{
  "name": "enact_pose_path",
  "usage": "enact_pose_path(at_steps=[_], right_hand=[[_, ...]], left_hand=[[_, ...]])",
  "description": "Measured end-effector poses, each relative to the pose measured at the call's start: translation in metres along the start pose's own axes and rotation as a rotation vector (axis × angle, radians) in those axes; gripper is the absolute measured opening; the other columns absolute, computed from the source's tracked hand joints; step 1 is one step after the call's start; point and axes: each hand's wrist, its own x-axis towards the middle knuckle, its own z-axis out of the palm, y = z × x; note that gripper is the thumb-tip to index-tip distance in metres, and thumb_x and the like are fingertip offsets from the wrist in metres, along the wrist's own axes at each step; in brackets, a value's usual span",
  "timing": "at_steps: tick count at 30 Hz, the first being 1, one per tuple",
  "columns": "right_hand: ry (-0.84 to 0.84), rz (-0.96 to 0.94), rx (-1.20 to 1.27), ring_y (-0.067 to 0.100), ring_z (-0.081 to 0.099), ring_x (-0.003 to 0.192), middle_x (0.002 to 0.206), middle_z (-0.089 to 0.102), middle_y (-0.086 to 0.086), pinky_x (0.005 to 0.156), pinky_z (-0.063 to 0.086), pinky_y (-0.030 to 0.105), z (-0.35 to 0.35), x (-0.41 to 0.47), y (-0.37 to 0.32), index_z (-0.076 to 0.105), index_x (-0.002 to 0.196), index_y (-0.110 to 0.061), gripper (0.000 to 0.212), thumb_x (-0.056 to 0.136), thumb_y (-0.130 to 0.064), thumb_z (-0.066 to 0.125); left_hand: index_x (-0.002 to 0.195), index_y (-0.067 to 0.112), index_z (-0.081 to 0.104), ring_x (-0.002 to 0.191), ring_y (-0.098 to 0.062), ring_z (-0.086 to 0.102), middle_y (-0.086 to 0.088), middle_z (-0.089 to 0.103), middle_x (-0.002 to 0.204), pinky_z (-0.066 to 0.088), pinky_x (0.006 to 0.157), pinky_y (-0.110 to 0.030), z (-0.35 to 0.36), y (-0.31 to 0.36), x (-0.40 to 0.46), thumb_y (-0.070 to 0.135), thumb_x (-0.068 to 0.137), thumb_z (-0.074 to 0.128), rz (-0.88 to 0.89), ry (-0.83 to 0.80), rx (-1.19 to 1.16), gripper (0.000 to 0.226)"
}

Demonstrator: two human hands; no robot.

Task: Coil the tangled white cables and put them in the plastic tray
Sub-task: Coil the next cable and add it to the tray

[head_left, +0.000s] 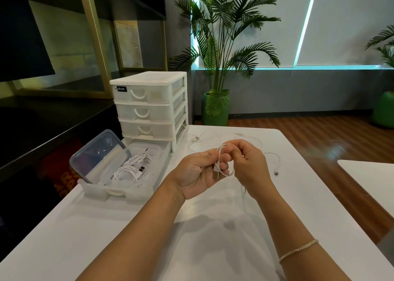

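Cable in hand [221,163]: small white loop, long axis roughly vertical, held above the table [213,227] between both hands. Left hand [197,172] pinches the loop's lower part, thumb and fingertips clamped on it; right hand [248,165] has fingers curled round the loop's upper end. A tail hangs down below the right hand. Count — cables already in the tray [119,192]: a bundle [132,167], no. of separate cables can't tell. Loose cables [204,140] on table behind hands: at least 2, tangled. Drawer unit [149,106]: 3 drawers in place.
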Motion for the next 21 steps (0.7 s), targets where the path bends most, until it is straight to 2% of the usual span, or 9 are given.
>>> enact_pose_path(at_steps=[4, 8, 12, 15, 17, 19, 21], right_hand=[[0.009, 0.018, 0.016, 0.005, 0.056, 0.075, 0.079, 0.059, -0.011, 0.068, 0.044, 0.014, -0.0014, 0.0003, -0.0014, 0.059, 0.091, -0.019, 0.017, 0.097, -0.017, 0.043], [-0.022, 0.050, 0.051, 0.011, 0.058, 0.088, 0.088, 0.062, -0.008, 0.079, 0.049, 0.024, -0.0035, 0.0012, -0.0018, 0.062, 0.093, -0.021, 0.016, 0.096, -0.020, 0.046], [-0.042, 0.089, 0.102, 0.011, 0.058, 0.087, 0.086, 0.062, -0.013, 0.077, 0.049, 0.027, -0.0057, 0.0010, -0.0030, 0.066, 0.097, -0.022, 0.017, 0.094, -0.024, 0.049], [-0.045, 0.068, 0.037, 0.008, 0.057, 0.084, 0.089, 0.062, -0.011, 0.085, 0.050, 0.030, -0.0054, 0.0013, -0.0035, 0.068, 0.108, -0.017, 0.023, 0.093, -0.023, 0.052], [-0.035, 0.035, -0.019, 0.005, 0.057, 0.078, 0.085, 0.062, -0.008, 0.084, 0.049, 0.028, -0.0044, 0.0009, -0.0030, 0.067, 0.112, -0.015, 0.025, 0.093, -0.023, 0.052], [-0.017, -0.010, -0.061, 0.004, 0.057, 0.075, 0.081, 0.062, -0.008, 0.077, 0.047, 0.019, -0.0029, 0.0000, -0.0020, 0.067, 0.110, -0.016, 0.024, 0.093, -0.022, 0.051], [-0.002, -0.043, -0.088, 0.002, 0.057, 0.071, 0.077, 0.060, -0.012, 0.068, 0.043, 0.010, -0.0005, -0.0012, -0.0021, 0.068, 0.103, -0.018, 0.021, 0.094, -0.020, 0.049]], left_hand=[[0.083, 0.005, 0.075, 0.050, -0.009, 0.056, -0.005, 0.063, 0.066, 0.054, 0.056, -0.022, -0.0019, -0.0016, 0.0012, 0.005, 0.097, 0.031, 0.004, 0.044, 0.023, 0.046], [0.090, 0.003, 0.071, 0.056, -0.013, 0.064, -0.008, 0.069, 0.073, 0.057, 0.059, -0.024, -0.0005, -0.0016, 0.0008, 0.003, 0.097, 0.036, 0.013, 0.104, 0.054, 0.035], [0.091, 0.004, 0.065, 0.054, -0.011, 0.064, -0.006, 0.070, 0.069, 0.058, 0.059, -0.022, 0.0007, -0.0003, 0.0012, 0.006, 0.095, 0.043, 0.036, 0.211, 0.116, 0.023], [0.091, 0.003, 0.064, 0.050, -0.011, 0.062, -0.006, 0.068, 0.064, 0.057, 0.055, -0.022, 0.0008, 0.0002, 0.0024, 0.010, 0.097, 0.041, 0.048, 0.244, 0.050, 0.025], [0.086, 0.004, 0.060, 0.045, -0.010, 0.057, -0.003, 0.062, 0.055, 0.054, 0.050, -0.021, 0.0023, -0.0002, 0.0038, 0.016, 0.099, 0.038, 0.051, 0.240, -0.008, 0.029], [0.080, 0.006, 0.058, 0.041, -0.009, 0.049, 0.000, 0.054, 0.048, 0.049, 0.047, -0.021, 0.0032, -0.0013, 0.0059, 0.023, 0.100, 0.034, 0.050, 0.233, -0.034, 0.035], [0.071, 0.007, 0.063, 0.040, -0.010, 0.046, 0.001, 0.050, 0.046, 0.047, 0.046, -0.020, 0.0037, -0.0017, 0.0057, 0.030, 0.100, 0.031, 0.030, 0.201, -0.055, 0.049]])
